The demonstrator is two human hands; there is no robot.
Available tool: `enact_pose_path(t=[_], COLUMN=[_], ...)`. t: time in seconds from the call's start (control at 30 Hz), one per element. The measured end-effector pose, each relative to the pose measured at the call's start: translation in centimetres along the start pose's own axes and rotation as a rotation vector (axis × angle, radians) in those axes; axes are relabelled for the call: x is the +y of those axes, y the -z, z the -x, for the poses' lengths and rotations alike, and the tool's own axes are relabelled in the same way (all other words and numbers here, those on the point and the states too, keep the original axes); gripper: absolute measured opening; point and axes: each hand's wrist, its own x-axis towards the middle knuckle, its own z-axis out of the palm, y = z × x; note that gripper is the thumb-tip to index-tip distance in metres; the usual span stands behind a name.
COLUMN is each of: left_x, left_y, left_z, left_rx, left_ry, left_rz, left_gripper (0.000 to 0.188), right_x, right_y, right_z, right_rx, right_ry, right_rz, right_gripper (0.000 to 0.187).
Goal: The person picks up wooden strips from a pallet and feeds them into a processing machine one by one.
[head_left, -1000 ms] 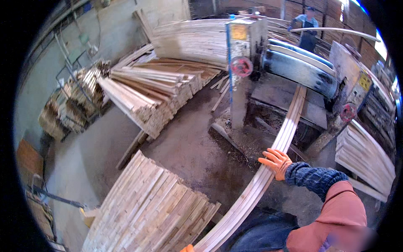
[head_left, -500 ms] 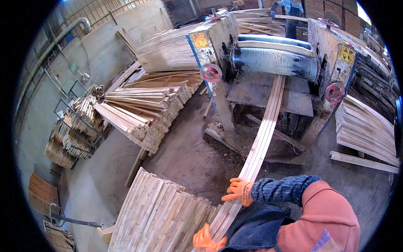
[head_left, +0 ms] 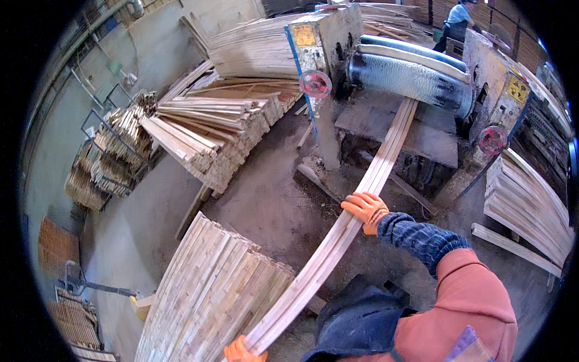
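Wood strips (head_left: 325, 256) slant from near left to just below the far-right roller (head_left: 410, 81). Left hand (head_left: 245, 350) is at the near end, partly cut off, can't tell the grip; right hand (head_left: 367, 211) drapes over mid-length, clamp unclear. Probably light, whippy, splintery, so I'd support both spots.

I see orange gloves (head_left: 369, 211) and pale wooden strips (head_left: 314, 268) streaked with brown. The sleeve (head_left: 461, 286) reads salmon pink to me, the cuff (head_left: 419, 238) mottled dark blue, the handwheels (head_left: 315, 84) red.
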Motion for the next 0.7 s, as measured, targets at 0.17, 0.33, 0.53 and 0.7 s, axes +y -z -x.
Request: enact_pose_path(t=[0.17, 0.33, 0.53, 0.7], left_x=[7.1, 15.7, 13.4, 0.5], left_y=[1.0, 1.0, 3.3, 2.8], left_z=[-2.5, -0.2, 1.8, 7.1], left_rx=[0.183, 0.155, 0.233, 0.197], left_ry=[-0.219, -0.200, -0.299, -0.201], left_rz=[0.140, 0.211, 0.457, 0.218], left_gripper=[0.080, 0.090, 0.100, 0.090], right_x=[-7.0, -15.6, -12.5, -6.8], right_y=[-2.1, -4.7, -0.6, 1.4], right_z=[1.3, 1.4, -1.9, -2.1], right_rx=[-0.019, -0.192, -0.645, -0.565], right_ry=[0.182, 0.662, 0.754, 0.599], right_rz=[-0.134, -0.202, -0.193, -0.077], right_gripper=[0.090, 0.110, 0.118, 0.112])
